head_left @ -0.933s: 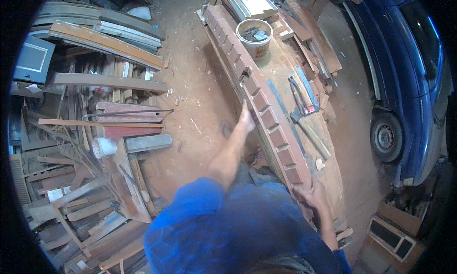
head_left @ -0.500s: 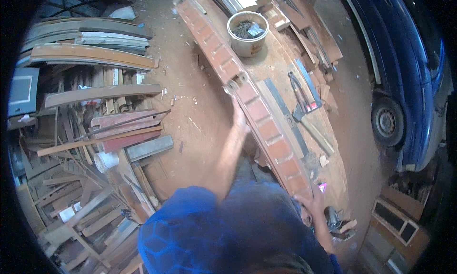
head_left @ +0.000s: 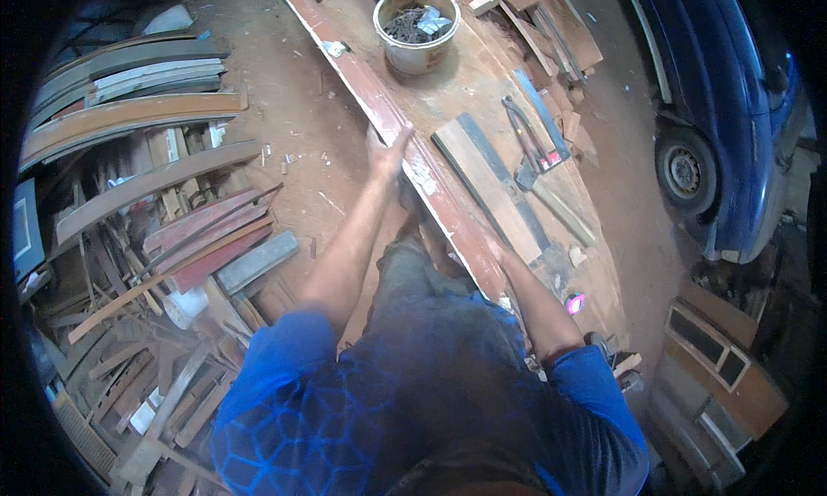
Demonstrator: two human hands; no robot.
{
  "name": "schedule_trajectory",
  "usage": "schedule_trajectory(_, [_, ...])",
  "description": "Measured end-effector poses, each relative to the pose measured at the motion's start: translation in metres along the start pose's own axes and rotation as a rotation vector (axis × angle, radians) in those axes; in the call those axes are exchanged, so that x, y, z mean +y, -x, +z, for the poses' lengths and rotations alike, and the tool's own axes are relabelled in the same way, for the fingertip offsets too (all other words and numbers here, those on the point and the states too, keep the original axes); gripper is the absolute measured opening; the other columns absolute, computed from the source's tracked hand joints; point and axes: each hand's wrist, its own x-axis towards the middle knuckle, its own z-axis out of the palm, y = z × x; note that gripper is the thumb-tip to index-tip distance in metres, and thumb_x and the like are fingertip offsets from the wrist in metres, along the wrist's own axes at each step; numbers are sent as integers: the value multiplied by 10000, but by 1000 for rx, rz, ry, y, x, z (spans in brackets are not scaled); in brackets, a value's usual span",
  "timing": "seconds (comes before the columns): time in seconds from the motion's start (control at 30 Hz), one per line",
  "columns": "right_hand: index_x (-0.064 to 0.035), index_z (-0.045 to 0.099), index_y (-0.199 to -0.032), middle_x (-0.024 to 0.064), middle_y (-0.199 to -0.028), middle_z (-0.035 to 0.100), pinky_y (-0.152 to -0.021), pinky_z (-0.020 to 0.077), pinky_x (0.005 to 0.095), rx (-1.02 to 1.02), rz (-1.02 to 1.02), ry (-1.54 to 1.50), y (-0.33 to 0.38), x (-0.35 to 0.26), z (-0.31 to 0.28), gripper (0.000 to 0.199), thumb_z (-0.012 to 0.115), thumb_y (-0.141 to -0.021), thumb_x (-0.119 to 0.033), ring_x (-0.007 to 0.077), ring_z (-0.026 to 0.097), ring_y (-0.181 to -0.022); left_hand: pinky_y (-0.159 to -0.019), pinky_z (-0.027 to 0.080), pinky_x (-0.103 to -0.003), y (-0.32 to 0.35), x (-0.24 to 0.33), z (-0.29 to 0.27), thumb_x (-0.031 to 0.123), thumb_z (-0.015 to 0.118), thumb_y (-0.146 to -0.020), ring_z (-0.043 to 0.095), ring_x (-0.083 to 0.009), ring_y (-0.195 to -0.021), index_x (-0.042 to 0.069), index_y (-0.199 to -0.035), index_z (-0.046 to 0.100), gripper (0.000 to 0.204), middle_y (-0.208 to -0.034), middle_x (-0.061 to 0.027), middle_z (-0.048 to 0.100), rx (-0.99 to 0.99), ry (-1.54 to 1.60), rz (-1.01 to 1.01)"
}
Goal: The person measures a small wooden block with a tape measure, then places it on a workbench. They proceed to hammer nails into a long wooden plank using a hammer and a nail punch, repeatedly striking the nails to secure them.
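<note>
A long reddish-brown wooden board (head_left: 366,89) with white patches runs diagonally over the workbench's left edge, from the far left toward my body. My left hand (head_left: 389,154) is closed round its left edge near the middle, with the thumb on top. Closer to me, my right hand (head_left: 495,253) grips the board's right edge, its fingers partly hidden. Beside the board on the bench lie a pale plank with a dark strip (head_left: 487,182), a hammer with a wooden handle (head_left: 564,210) and a dark hand tool with red on it (head_left: 527,134).
A white bucket (head_left: 418,58) of nail-like metal pieces stands on the workbench (head_left: 478,83). A small pink-lit object (head_left: 575,304) lies near its close end. Wood scraps and stacked boards (head_left: 146,108) fill the left floor. A blue car (head_left: 732,108) is parked right.
The board has been turned: its row of notches no longer shows, and a smoother face is up. It moved left and toward me. My right hand shifted farther up along it.
</note>
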Motion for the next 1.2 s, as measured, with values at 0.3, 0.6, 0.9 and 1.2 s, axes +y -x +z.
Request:
schedule_trajectory(0.3, [12, 573, -1337, 301, -1224, 630, -973, 501, 458, 1108, -324, 867, 51, 26, -137, 489, 646, -942, -266, 370, 650, -1122, -945, 554, -414, 17, -80, 62, -39, 765, -794, 626, -294, -1093, -16, -1430, 364, 752, -1239, -169, 591, 154, 179, -40])
schedule_trajectory(0.6, [36, 494, -1342, 277, -1407, 532, -1093, 432, 511, 871, 147, 1480, 46, 4, -219, 558, 683, -849, -141, 441, 534, -1307, -1136, 403, -397, 44, -39, 67, 284, 865, -828, 489, -335, -1355, -39, -1580, 204, 1052, -1493, -267, 451, 49, 83, -169])
schedule_trajectory(0.9, [35, 534, -1264, 207, -1042, 689, -879, 537, 435, 779, -54, 768, 149, 1, -150, 539, 724, -849, -253, 329, 687, -962, -1219, 257, -463, 149, -68, 123, 177, 770, -899, 334, -364, -1450, -100, -1542, 155, 933, -1530, -277, 335, 226, -159, 121])
schedule_trajectory(1.2, [30, 603, -1250, 180, -868, 698, -728, 535, 409, 544, -108, 744, 201, 47, -94, 419, 673, -993, -293, 250, 690, -781, -1164, 341, -409, 135, -111, 124, 118, 774, -881, 479, -329, -1338, -103, -1511, 261, 841, -1444, -246, 485, 306, -83, 253])
